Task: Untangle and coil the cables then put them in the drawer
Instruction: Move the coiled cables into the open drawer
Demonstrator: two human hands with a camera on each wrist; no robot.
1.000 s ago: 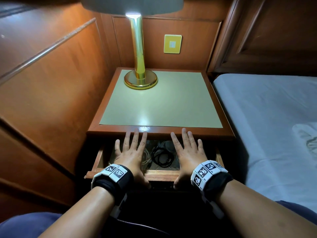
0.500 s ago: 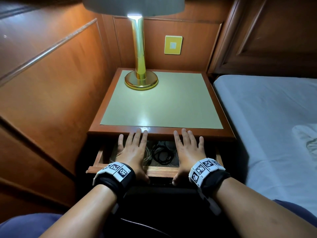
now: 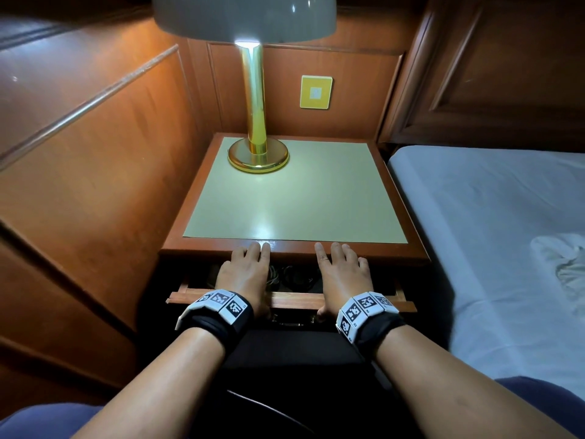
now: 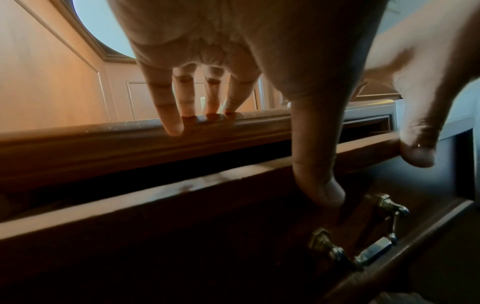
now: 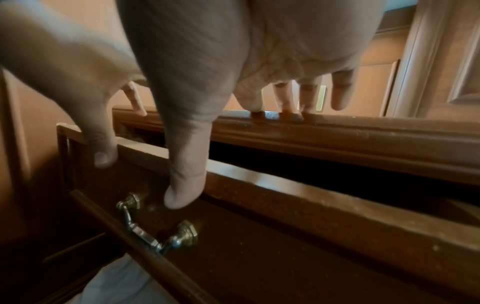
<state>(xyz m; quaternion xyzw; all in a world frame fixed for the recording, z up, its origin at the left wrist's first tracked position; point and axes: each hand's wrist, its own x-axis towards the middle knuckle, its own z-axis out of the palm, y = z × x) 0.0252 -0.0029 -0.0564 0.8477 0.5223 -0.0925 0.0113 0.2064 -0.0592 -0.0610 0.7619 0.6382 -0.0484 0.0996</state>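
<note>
The nightstand drawer [image 3: 294, 301] stands a little way out, its front rail under both my palms. In the narrow gap between my hands lie dark coiled cables [image 3: 296, 275] and a paler one [image 3: 271, 278], mostly hidden. My left hand [image 3: 245, 269] lies flat, fingers straight, fingertips on the nightstand's front edge [image 4: 109, 127]. My right hand [image 3: 343, 272] lies the same way. Each thumb hangs down onto the drawer front: left thumb [image 4: 322, 185], right thumb [image 5: 185, 185]. Neither hand holds anything.
A brass drawer handle [image 5: 155, 232] hangs low on the drawer front [image 4: 182, 236], between the thumbs. A gold lamp [image 3: 257, 153] stands at the back left of the nightstand top [image 3: 300, 201]. Wood panelling closes the left; a bed [image 3: 490, 232] lies right.
The drawer has slid further in and the gap over the cables has narrowed. Both hands moved forward with it, and their fingertips now reach the nightstand's front edge.
</note>
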